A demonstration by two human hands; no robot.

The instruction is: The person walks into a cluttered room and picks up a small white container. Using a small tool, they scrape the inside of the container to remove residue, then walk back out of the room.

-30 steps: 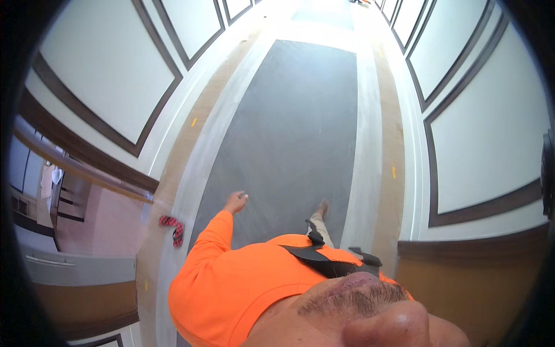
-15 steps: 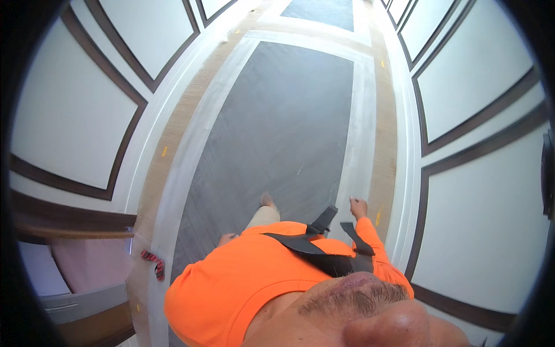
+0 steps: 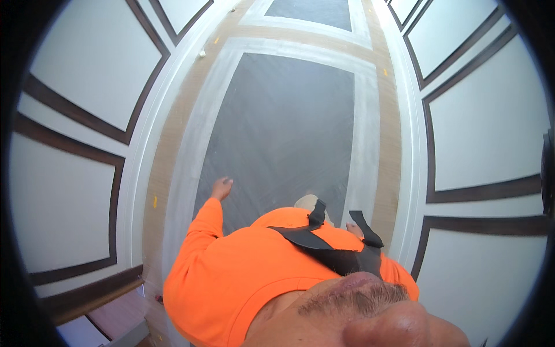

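My left hand [image 3: 222,188] swings out in front of me, over the left side of the dark grey floor panel [image 3: 283,115]. Its fingers are loosely curled in, and nothing shows in them. Low by my right side is my right hand [image 3: 354,229], partly hidden behind a black strap [image 3: 365,230], with its fingers unclear. Both arms wear bright orange sleeves [image 3: 207,217]. Black straps hang across the front of my orange shirt [image 3: 231,272]. A beige trouser leg [image 3: 306,201] shows just beyond the shirt.
White walls with dark brown frame mouldings [image 3: 118,191] run along both sides. Pale bands and a tan strip [image 3: 159,173] border the grey floor panel, with small yellow marks [image 3: 155,202]. A doorway with a wooden edge [image 3: 95,294] opens at lower left. Another grey panel [image 3: 309,13] lies farther ahead.
I have moved forward along the corridor; the doorway and the red-and-black item beside it have slid back. My left hand has swung forward, my right hand back, and the leading leg has changed.
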